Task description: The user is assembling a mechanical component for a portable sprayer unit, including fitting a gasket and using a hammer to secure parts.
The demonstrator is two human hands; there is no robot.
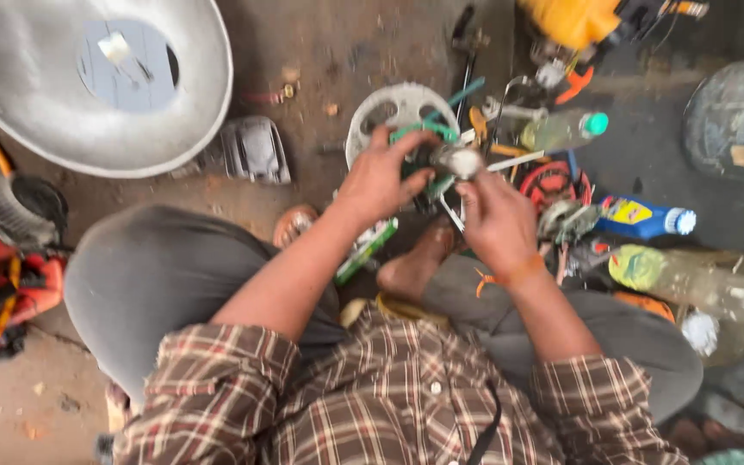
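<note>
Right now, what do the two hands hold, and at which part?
Both hands grip one small dark mechanical part with a shiny metal end. The left hand clasps its dark body; the right hand pinches near the metal end. Details are blurred.

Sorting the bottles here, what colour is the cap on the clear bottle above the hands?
Green, a teal shade, on the clear bottle; the head view shows it.

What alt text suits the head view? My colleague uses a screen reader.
A seated person's left hand and right hand grip a small metal part above a cluttered floor, with bottles, tools and a white toothed wheel around.
</note>
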